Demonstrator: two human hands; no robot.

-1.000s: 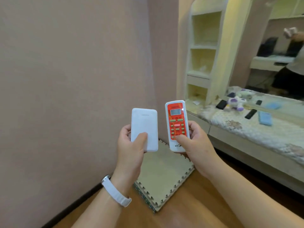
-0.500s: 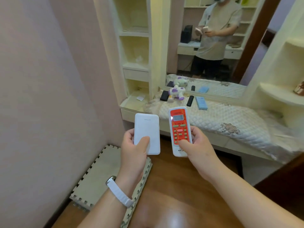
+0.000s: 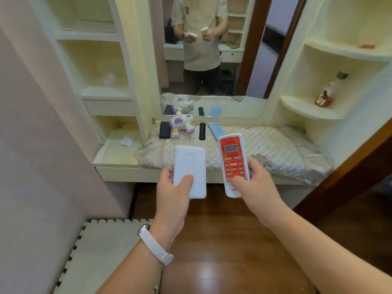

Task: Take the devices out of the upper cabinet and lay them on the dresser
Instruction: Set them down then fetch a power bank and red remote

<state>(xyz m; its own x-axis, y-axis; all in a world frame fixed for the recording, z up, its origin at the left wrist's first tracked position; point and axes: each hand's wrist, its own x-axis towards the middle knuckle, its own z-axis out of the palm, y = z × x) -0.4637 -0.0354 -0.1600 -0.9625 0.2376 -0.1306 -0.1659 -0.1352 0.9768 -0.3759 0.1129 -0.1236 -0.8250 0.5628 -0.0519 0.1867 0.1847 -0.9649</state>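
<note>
My left hand (image 3: 172, 193) grips a flat white power bank (image 3: 190, 166) with the thumb on its face. My right hand (image 3: 254, 187) holds a red-faced white remote (image 3: 233, 158) upright, thumb on its lower buttons. Both are held side by side just in front of the dresser (image 3: 265, 145), whose top is covered by a quilted cloth. On that cloth lie a black device (image 3: 164, 129), a purple-and-white toy-like gadget (image 3: 182, 123), a black remote (image 3: 202, 130) and a light blue device (image 3: 215, 129).
A mirror (image 3: 212, 60) stands behind the dresser and reflects a person. Open shelves rise at the left (image 3: 101, 60) and right (image 3: 314, 107), with a bottle (image 3: 327, 92) on the right one. A foam mat (image 3: 101, 251) lies on the wooden floor at lower left.
My view has swung right from the wall to face the dresser and mirror squarely. Both hands keep the same grips and now sit closer to the dresser's front edge.
</note>
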